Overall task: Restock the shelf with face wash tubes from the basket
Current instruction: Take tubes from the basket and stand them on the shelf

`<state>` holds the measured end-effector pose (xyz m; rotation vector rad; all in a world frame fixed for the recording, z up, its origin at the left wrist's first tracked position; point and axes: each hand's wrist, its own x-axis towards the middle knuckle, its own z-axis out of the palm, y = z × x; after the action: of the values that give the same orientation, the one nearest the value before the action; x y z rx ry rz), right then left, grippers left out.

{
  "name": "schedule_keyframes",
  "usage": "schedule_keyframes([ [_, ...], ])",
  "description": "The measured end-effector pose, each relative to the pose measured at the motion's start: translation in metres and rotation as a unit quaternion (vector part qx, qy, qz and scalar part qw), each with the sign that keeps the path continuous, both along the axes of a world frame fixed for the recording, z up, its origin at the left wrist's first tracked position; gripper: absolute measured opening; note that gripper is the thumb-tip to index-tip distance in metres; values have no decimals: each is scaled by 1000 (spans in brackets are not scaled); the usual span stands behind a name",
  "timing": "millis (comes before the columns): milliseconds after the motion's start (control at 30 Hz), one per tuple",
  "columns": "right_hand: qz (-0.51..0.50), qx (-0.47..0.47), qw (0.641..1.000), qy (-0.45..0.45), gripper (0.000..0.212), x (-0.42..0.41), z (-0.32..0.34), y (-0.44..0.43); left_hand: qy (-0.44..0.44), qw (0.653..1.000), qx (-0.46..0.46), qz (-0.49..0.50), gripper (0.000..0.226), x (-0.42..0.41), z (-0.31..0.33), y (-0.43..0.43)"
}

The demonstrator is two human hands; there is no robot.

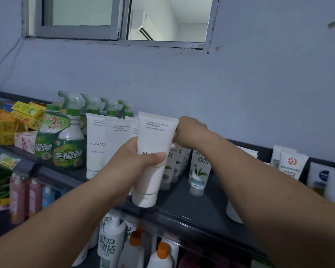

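My left hand [135, 161] grips a white face wash tube [155, 144], cap down, held upright just above the front of the dark shelf [191, 202]. My right hand [190, 132] reaches behind that tube among the tubes standing further back; its fingers are hidden, so what it touches cannot be told. More white tubes of the same kind [97, 144] stand in a row to the left. Tubes with green leaf prints [198, 171] stand to the right. No basket is in view.
Green spray cleaner bottles [70, 140] and yellow boxes [6, 126] fill the shelf's left part. White and blue tubes [292, 163] stand at the right end. A lower shelf holds white bottles [110, 242] with orange caps. A wall with a window rises behind.
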<state>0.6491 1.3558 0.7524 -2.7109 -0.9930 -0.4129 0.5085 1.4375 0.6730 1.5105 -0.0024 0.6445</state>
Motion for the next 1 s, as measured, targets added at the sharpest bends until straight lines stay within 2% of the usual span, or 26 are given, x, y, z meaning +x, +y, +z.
schedule_keyframes([
  [267,38,51,998,30,35,-12,15,-28,11,1000,-11,-6,26,6,-2,2],
  [433,45,42,998,26,10,-23,21,-56,15,999,-22,-20,25,13,0,-5],
  [833,-16,-5,999,28,14,-16,13,-80,18,999,-15,-48,25,27,2,-15],
  [900,-6,36,999,7,7,-18,23,-84,25,999,-14,-44,28,28,2,-15],
  [967,24,126,991,-28,19,-26,37,-85,30,999,-14,-41,30,29,3,-15],
  [1000,55,170,984,-10,27,-32,43,-83,31,999,-12,-42,29,29,3,-16],
])
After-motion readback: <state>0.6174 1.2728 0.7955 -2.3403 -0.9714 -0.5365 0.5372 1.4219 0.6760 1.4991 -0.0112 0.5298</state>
